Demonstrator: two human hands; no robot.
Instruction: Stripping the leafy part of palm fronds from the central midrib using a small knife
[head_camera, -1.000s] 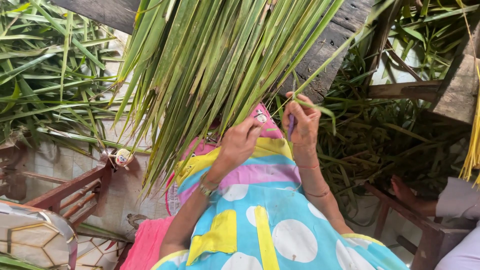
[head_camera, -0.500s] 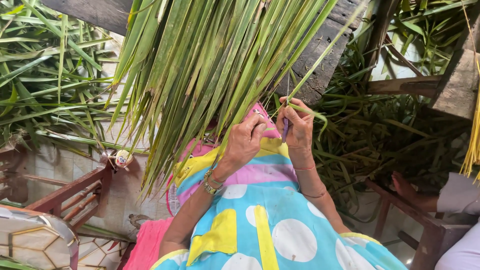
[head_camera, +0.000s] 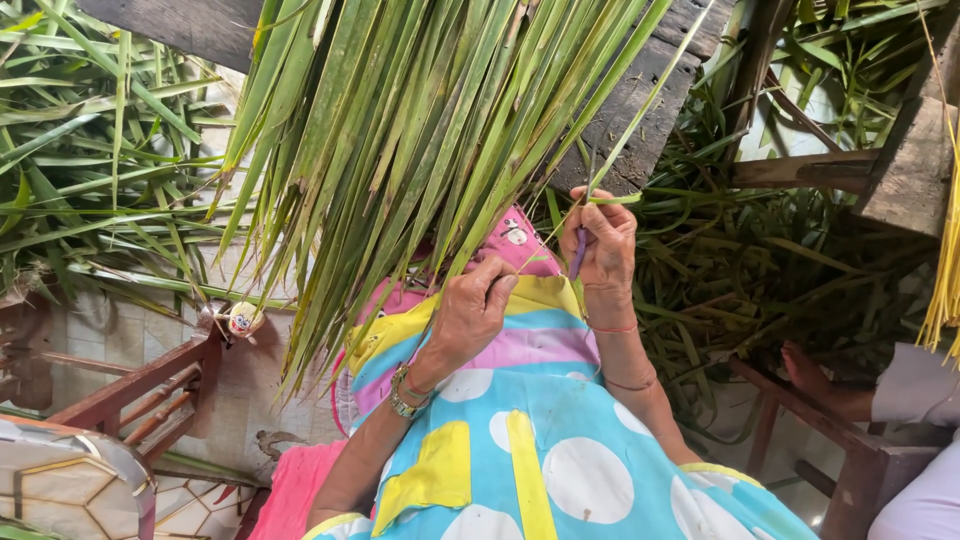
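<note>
Head view only: left hand (head_camera: 468, 312) curled shut, fingers pinched on lower ends of the big bundle of long green leaves (head_camera: 420, 130), approx centre frame, over the lap. Right hand (head_camera: 603, 240) closed too, clamped on a small purple-handled tool (head_camera: 579, 252), handle poking down below the fist; blade end not visible. Same hand also pinched a thin green leaf strip (head_camera: 640, 110) running up and to the right, short bent bit sticking out at the thumb. Hands near each other, not touching. Bundle fanned down-left from a dark wooden plank (head_camera: 640, 100) at top, tips hanging past a wooden chair arm (head_camera: 140, 380) at lower left. Lap covered w/ bright cloth (head_camera: 540, 440), blue w/ white dots, yellow and pink bands. Bangles on left wrist, thin red thread on right. Loose green leaves (head_camera: 90, 150) piled on floor at left, more cut leaves (head_camera: 760, 270) at right. Another person's foot (head_camera: 805, 380) resting on a wooden stool rail, far right, well apart from both hands.
</note>
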